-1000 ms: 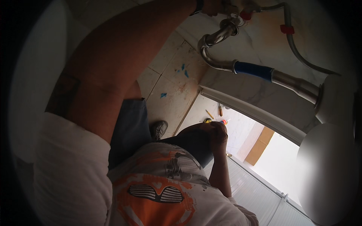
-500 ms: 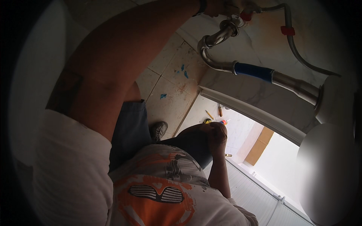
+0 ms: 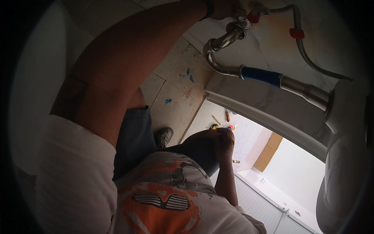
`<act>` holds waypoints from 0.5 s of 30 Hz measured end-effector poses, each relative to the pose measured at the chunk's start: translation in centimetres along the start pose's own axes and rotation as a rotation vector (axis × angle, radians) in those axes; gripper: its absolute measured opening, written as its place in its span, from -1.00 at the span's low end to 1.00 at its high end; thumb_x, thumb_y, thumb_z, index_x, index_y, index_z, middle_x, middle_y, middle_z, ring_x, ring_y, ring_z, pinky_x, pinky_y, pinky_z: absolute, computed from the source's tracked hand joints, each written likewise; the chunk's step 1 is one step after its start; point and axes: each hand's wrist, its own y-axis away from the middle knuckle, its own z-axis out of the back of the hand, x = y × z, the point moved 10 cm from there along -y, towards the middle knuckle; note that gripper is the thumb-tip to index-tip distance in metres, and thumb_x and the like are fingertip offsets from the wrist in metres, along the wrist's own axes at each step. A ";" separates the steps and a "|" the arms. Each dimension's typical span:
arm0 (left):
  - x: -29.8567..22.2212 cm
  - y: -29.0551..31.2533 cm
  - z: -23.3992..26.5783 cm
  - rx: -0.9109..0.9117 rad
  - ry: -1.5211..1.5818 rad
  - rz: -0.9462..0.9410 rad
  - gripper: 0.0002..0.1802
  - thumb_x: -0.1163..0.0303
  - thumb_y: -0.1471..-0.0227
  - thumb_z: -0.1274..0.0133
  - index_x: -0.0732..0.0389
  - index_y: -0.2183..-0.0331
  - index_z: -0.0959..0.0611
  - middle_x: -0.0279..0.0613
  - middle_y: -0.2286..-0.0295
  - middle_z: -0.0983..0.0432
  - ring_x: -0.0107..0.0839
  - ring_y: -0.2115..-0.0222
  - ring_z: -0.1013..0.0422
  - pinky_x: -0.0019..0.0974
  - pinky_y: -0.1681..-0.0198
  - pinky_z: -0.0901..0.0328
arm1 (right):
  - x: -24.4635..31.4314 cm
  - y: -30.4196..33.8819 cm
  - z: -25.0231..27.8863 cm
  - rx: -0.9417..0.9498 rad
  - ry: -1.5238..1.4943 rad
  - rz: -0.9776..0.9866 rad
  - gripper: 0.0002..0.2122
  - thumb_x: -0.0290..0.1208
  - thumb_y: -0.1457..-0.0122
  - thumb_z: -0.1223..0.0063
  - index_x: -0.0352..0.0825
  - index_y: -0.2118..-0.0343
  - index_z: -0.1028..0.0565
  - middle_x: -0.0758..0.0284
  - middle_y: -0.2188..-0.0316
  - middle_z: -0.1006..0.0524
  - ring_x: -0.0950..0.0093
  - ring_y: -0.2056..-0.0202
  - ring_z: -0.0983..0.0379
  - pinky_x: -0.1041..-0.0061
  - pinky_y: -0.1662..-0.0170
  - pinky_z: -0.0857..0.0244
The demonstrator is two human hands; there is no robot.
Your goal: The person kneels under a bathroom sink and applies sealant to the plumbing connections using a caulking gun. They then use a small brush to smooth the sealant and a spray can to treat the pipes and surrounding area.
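The left hand (image 3: 224,9) is up at the wall's (image 3: 278,54) far edge, beside the top end of the shiny bent pipe (image 3: 224,42); its fingers are dark and partly hidden, so one cannot tell how far open it is or if it holds anything; the right hand (image 3: 224,142) lies curled on the right leg (image 3: 194,151); nothing shows in it, though its palm is hidden. The pipe runs along the wall to the white sink (image 3: 341,156), with a blue wrap (image 3: 261,76) round it; a red knob (image 3: 253,16) sits near its top end, by a grey hose (image 3: 299,50). A hard push could twist the pipe loose, and water might drip; a bump could turn the knob or tug the hose; a foot could slip on the screwdriver (image 3: 227,115) near the pale floor's (image 3: 249,134) edge.
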 end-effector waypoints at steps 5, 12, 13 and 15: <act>-1.0 0.8 0.9 -0.027 -0.048 -0.071 -0.72 0.36 -0.26 0.05 0.19 0.08 -0.66 0.00 0.06 -0.57 -0.04 0.01 -0.47 -0.04 -0.06 -0.34 | -0.1 0.0 -0.1 0.009 -0.042 -0.015 -0.77 -0.65 -0.05 -0.12 -0.42 0.18 -0.59 0.10 0.17 -0.59 0.16 0.07 -0.54 0.31 -0.02 -0.41; -0.4 1.8 1.0 -0.012 0.102 0.071 -0.71 0.34 -0.28 0.05 0.19 0.07 -0.65 -0.03 0.07 -0.58 -0.10 0.01 -0.48 -0.07 -0.06 -0.33 | 0.0 0.0 0.0 -0.009 -0.006 0.005 -0.77 -0.64 -0.05 -0.13 -0.40 0.19 -0.60 0.11 0.17 -0.60 0.16 0.08 -0.55 0.30 -0.03 -0.41; -0.2 1.8 1.0 -0.005 0.108 0.076 -0.71 0.33 -0.28 0.05 0.19 0.07 -0.65 -0.04 0.07 -0.58 -0.10 0.00 -0.48 -0.07 -0.06 -0.32 | 0.1 0.0 0.2 -0.022 -0.002 0.014 -0.77 -0.63 -0.06 -0.13 -0.40 0.19 -0.60 0.11 0.17 -0.60 0.16 0.07 -0.55 0.30 -0.03 -0.41; 0.1 1.9 0.8 0.001 0.127 0.088 -0.71 0.31 -0.28 0.04 0.18 0.07 -0.66 -0.04 0.06 -0.58 -0.10 0.00 -0.47 -0.07 -0.06 -0.32 | -0.2 0.0 0.0 0.001 -0.004 -0.020 -0.77 -0.63 -0.06 -0.13 -0.39 0.18 -0.60 0.11 0.16 -0.60 0.16 0.07 -0.55 0.30 -0.04 -0.41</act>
